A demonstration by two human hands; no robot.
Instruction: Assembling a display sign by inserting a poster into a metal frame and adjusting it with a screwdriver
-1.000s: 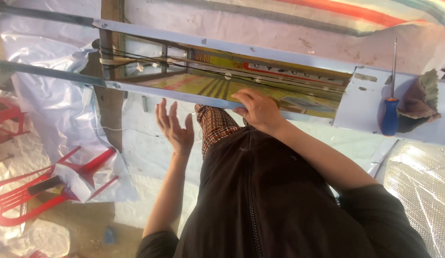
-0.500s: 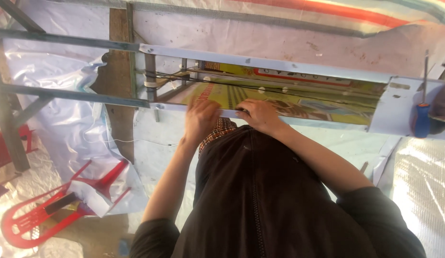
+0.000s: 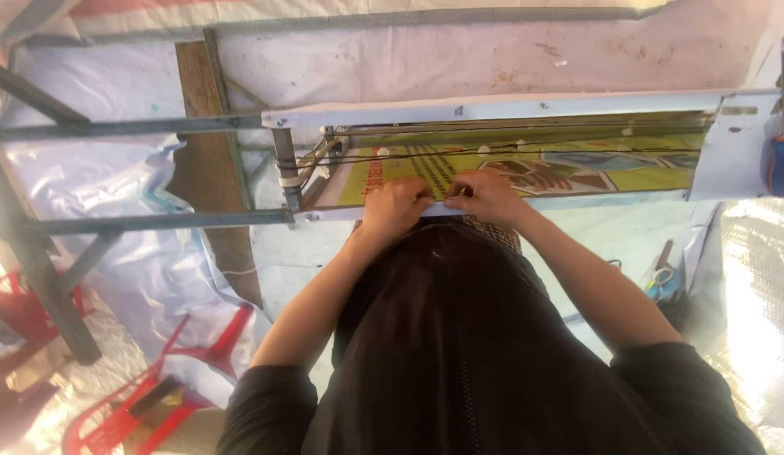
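Left hand point(image 3: 394, 206), right hand point(image 3: 490, 195) side by side, fingers curled closed over near rail point(image 3: 577, 199) of white frame; rail runs left-right. Printed sheet point(image 3: 459, 164) just beyond. Blue-handled screwdriver point(image 3: 780, 160) far right.

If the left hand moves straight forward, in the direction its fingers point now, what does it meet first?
Probably the thin dark wires stretched across the frame, just beyond the pale front rail that the left hand rests on. The printed yellow-green sheet seems to lie below them; depth is unclear.
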